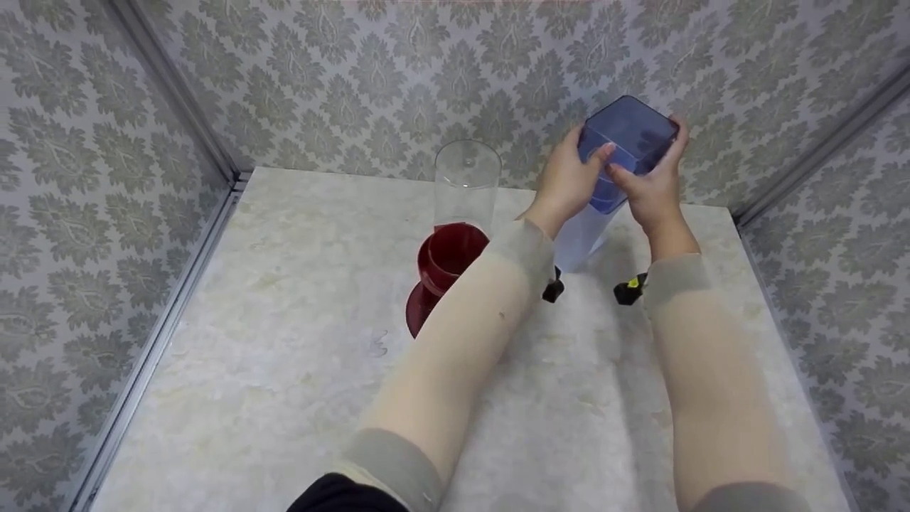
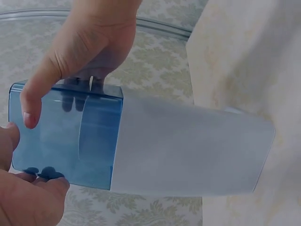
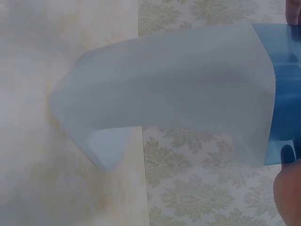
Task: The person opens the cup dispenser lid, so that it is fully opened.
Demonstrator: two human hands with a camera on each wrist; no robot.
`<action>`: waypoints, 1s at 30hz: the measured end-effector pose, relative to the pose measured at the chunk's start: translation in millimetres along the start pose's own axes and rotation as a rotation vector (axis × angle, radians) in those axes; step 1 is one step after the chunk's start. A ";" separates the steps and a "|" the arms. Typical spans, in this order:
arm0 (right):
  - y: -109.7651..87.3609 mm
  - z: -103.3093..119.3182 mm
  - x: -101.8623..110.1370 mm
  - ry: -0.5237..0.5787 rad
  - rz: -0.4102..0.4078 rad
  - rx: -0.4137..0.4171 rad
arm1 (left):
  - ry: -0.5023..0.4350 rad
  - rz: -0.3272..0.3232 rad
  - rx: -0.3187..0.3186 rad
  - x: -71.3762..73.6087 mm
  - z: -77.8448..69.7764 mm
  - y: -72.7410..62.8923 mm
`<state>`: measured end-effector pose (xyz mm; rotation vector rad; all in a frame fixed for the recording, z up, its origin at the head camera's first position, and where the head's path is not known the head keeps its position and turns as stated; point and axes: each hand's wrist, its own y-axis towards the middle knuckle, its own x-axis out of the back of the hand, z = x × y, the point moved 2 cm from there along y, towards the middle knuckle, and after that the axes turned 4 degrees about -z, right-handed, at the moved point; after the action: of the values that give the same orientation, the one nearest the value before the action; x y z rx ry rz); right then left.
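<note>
Both hands hold a translucent blue angular container [image 1: 633, 131] above the back right of the table. A long pale frosted section [image 2: 193, 146] extends from it down toward the tabletop; whether its lower end touches is unclear. My left hand [image 1: 569, 178] grips the blue part on its left side, and my right hand [image 1: 654, 188] grips the right side. Both thumbs lie on the near face, tips close together. Fingers show through the blue wall in the left wrist view. Further left stands a red cup-shaped piece [image 1: 455, 252] with a red round base [image 1: 419, 309], partly behind my left forearm.
A clear cylinder [image 1: 466, 178] stands behind the red piece. Two small black objects lie near the forearms: one [image 1: 552, 286] between them, another with yellow [image 1: 629, 290] beside the right. Patterned walls [image 1: 355, 85] border the pale table [image 1: 284, 299].
</note>
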<state>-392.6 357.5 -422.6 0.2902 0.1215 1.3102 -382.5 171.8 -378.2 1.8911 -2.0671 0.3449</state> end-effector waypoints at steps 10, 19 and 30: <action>-20.1 2.7 -0.6 0.115 0.010 0.096 | 0.026 -0.052 -0.050 -4.2 5.1 -25.1; -44.3 8.2 -2.2 0.145 -0.006 0.097 | 0.061 -0.091 -0.090 -9.5 10.0 -51.0; -77.7 4.8 -1.6 0.147 -0.023 0.131 | 0.027 -0.157 -0.130 -13.0 22.4 -91.3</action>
<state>-319.2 337.6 -439.7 0.3025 0.3343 1.3028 -292.3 166.3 -407.1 1.9439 -1.8608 0.1931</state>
